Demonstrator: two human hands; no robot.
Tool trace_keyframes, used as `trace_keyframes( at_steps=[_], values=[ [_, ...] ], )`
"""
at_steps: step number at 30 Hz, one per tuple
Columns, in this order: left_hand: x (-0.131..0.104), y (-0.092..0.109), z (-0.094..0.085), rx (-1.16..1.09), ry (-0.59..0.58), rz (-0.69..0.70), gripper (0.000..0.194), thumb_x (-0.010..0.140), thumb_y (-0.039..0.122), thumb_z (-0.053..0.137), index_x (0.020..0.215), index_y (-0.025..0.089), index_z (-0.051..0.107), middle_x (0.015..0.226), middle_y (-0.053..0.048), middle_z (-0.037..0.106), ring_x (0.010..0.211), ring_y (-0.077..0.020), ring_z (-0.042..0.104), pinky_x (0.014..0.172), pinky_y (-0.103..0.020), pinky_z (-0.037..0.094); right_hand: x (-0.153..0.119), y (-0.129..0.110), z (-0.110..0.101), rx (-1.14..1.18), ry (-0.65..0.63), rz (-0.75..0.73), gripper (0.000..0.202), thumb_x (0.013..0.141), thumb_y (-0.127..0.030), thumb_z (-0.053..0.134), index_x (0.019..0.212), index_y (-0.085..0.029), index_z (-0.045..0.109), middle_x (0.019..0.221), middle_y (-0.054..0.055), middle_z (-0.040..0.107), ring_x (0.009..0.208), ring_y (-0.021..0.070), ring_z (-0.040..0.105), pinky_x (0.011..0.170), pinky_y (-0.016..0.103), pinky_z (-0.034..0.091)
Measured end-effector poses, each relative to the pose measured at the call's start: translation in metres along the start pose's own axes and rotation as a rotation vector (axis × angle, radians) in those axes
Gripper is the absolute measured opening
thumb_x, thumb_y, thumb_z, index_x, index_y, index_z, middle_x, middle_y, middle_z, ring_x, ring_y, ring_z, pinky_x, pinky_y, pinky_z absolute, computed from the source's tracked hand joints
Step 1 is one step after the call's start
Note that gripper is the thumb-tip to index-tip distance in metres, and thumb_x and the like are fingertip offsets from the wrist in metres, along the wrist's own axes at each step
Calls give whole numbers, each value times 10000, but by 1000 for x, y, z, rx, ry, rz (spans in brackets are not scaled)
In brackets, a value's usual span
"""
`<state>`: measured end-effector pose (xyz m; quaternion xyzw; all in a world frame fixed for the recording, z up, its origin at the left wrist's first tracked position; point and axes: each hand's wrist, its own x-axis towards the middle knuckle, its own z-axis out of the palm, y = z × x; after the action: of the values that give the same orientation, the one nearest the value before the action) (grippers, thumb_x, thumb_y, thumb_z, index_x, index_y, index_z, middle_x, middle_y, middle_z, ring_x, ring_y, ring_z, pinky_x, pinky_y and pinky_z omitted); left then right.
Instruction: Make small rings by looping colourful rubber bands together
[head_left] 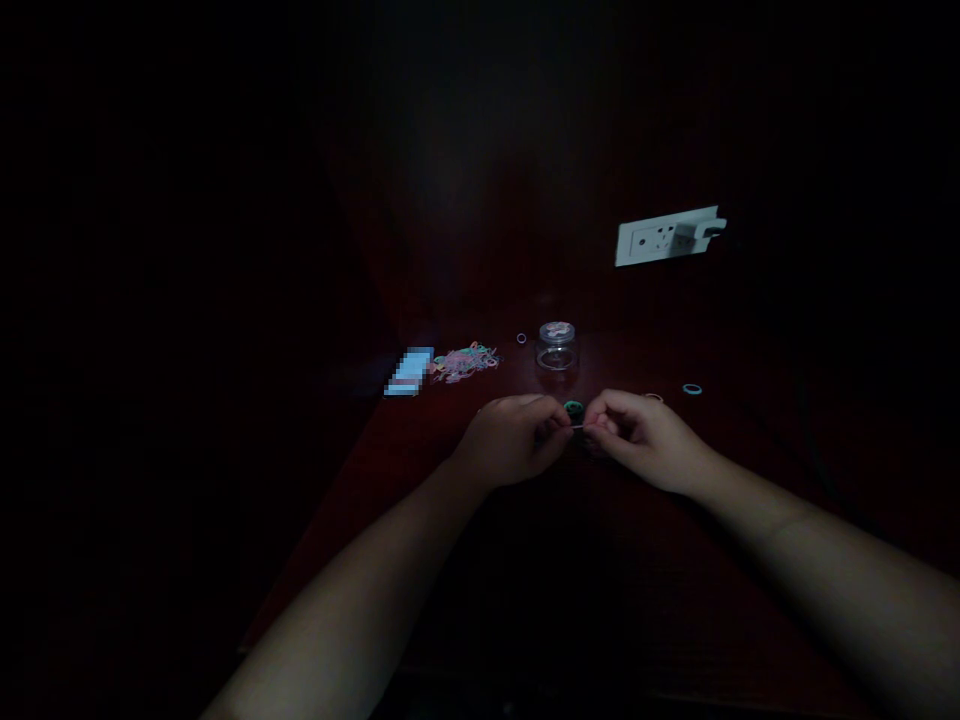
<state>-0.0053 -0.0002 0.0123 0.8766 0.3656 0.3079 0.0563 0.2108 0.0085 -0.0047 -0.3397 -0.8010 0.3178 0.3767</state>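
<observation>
My left hand (517,435) and my right hand (649,440) meet over the table, fingertips pinched close together. A thin pale pink hair tie (577,428) runs between the two pinches, with most of it hidden by the fingers. Just behind the fingertips lies a green hair tie (573,407). An orange hair tie (655,398) shows partly behind my right hand, and a light blue one lies farther right. A clear jar (557,355) with a lid stands beyond my hands. To its left is a heap of colourful hair ties (466,362).
A lit phone (409,372) lies at the table's left edge beside the heap. One small purple hair tie (521,338) sits left of the jar. On the back wall is a white socket panel (664,238) with a plug in it. The surroundings are very dark.
</observation>
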Motion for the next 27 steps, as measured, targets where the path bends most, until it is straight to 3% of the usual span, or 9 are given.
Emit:
trace_keyframes(
  at_steps=[27],
  values=[
    [0,1,-1,17,7,-17,129,884,316,581,857,197,623,771,20,673,665,-103,614,614,-247,454,0,-4,-2,-30,25,0,121,857,-285,592,805,-177,576,612,-21,519,537,103,451,493,236,381]
  ],
)
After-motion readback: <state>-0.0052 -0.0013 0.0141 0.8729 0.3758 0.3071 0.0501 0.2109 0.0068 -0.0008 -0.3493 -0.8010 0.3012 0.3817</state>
